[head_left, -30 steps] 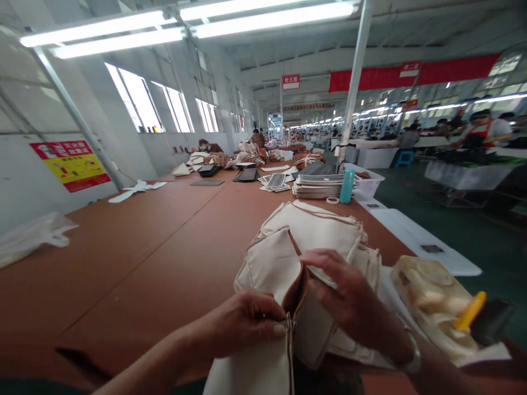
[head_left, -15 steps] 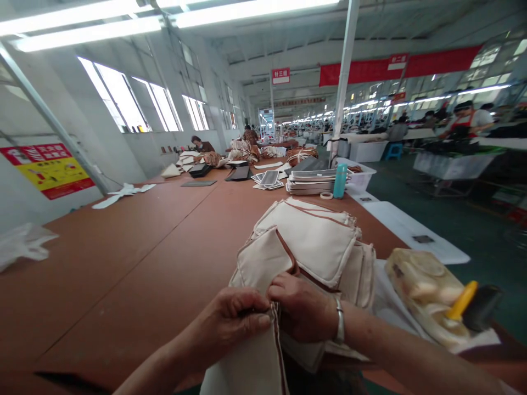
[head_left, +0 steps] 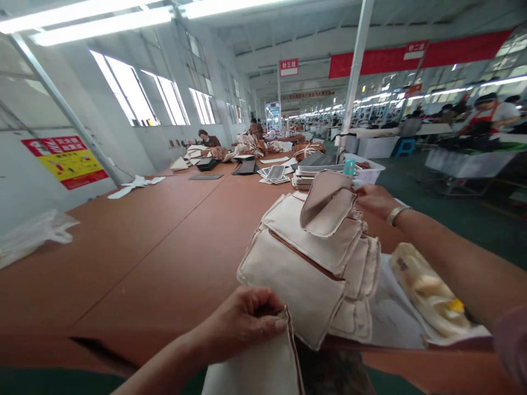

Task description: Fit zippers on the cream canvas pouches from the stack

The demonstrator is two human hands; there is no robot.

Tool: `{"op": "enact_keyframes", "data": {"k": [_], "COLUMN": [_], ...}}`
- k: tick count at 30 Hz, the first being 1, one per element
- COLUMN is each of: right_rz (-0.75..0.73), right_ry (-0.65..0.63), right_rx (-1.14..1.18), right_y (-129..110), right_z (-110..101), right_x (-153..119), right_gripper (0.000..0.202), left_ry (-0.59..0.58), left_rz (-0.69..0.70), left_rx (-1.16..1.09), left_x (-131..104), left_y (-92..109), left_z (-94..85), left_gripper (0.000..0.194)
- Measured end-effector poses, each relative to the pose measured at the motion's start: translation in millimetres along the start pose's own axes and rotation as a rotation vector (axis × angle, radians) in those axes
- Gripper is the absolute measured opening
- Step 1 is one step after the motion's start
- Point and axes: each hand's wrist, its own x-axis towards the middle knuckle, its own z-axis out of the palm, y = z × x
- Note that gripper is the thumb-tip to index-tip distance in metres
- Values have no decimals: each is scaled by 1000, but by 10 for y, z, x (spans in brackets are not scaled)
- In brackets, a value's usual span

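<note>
My left hand [head_left: 251, 318] pinches the top corner of a cream fabric panel [head_left: 255, 365] with brown edging, which hangs down at the table's front edge. Out over the far side of the pile, my right hand [head_left: 376, 200], wearing a bracelet, grips the edge of another fabric piece [head_left: 329, 206]. That piece is bent, its pinkish-beige side partly turned up. Beneath it lies a stack of cream fabric panels [head_left: 292, 269] with brown edges and rough seams, overlapping unevenly on the brown table.
Right of the stack, a cut-open plastic container [head_left: 426, 291] with a yellow-handled tool rests on white sheet material. Behind stand trimmed grey panels [head_left: 307, 176], a turquoise bottle [head_left: 349, 167] and a white bin [head_left: 370, 171]. A metal post [head_left: 354, 77] rises at the table's right edge.
My right hand has left the left hand and moved far right and forward with a fabric piece, now over the stack. My left hand still pinches its panel. The view has shifted slightly.
</note>
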Motion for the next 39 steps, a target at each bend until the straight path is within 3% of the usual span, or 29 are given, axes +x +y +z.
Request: {"op": "enact_keyframes", "data": {"k": [2, 4, 5, 8, 9, 10, 12, 14, 18, 24, 29, 33, 35, 39], "right_rz": [72, 88, 65, -58, -21, 51, 173, 188, 45, -272, 7, -61, -62, 72], "right_ry": [96, 109, 36, -482, -675, -772, -796, -722, -668, -566, -733, -729, -713, -751], "right_rx": [-19, 29, 74, 376, 580, 736, 887, 841, 647, 464, 625, 644, 598, 603], "right_y": [-99, -361, -535, -1058, -1188, -1283, -1364, -1348, -1291, -1344, -1364, -1385, -1399, -1407], "right_z": [-150, -238, -245, -118, -47, 26, 146, 216, 277, 371, 232, 196, 218, 233], "right_x": [-123, -394, -587, -1269, -1482, -1667, -1939, -2087, -2171, -2149, -2008, -2024, -2051, -2021], "right_gripper": [20, 33, 32, 27, 28, 24, 17, 13, 5, 16, 14, 3, 7, 13], "left_ry": [10, -1, -17, -77, -87, -89, -70, -42, -4, -17, -30, -30, -34, -55], "left_rz": [-50, -53, -43, 7, 27, 48, 101, 146, 186, 243, 219, 215, 223, 208], "left_rx": [-28, -63, -71, 9, 76, 153, 299, 407, 537, 576, 359, 327, 346, 419], "left_x": [58, 92, 101, 109, 103, 94, 65, 31, -8, -12, -32, -8, 15, 52], "left_y": [-54, -57, -42, 51, 88, 123, 179, 206, 199, 178, 141, 98, 92, 89], "left_z": [24, 47, 62, 116, 133, 146, 163, 168, 178, 182, 99, 75, 86, 90], "left_gripper": [39, 38, 38, 39, 39, 39, 40, 42, 41, 34, 29, 30, 31, 32]}}
